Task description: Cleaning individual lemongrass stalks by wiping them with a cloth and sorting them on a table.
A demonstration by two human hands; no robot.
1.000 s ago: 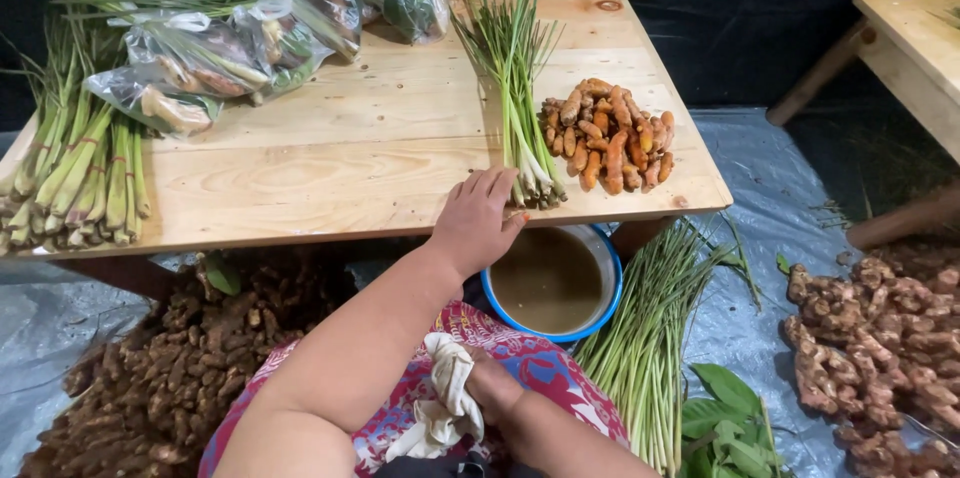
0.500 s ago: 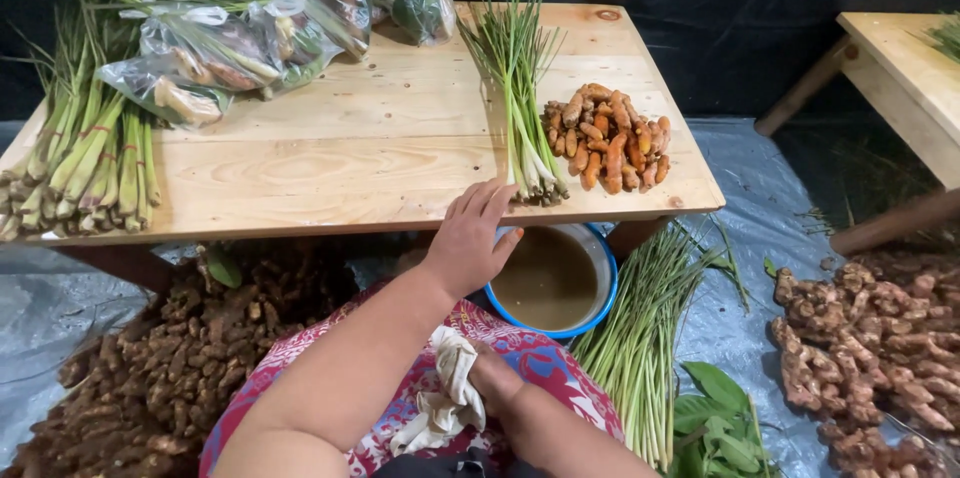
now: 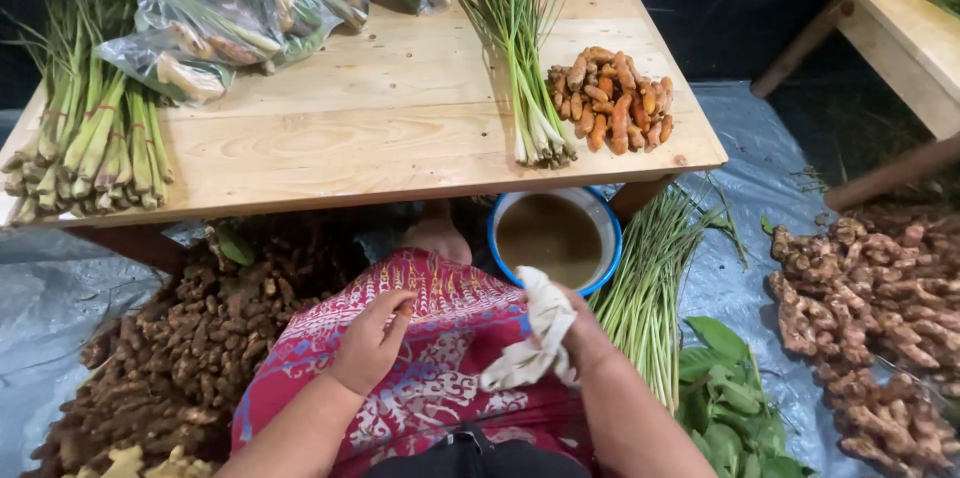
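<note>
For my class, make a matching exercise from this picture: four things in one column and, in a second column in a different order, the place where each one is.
Things:
1. white cloth
2. orange turmeric roots
3. blue-rimmed bowl of brown liquid
4. clear plastic bags

Places:
A. on the ground, partly under the table's front edge
B. in the right hand
C. far left part of the wooden table
D. right part of the tabletop, beside a lemongrass bundle

Pairs: 1-B, 2-D, 3-A, 4-C
</note>
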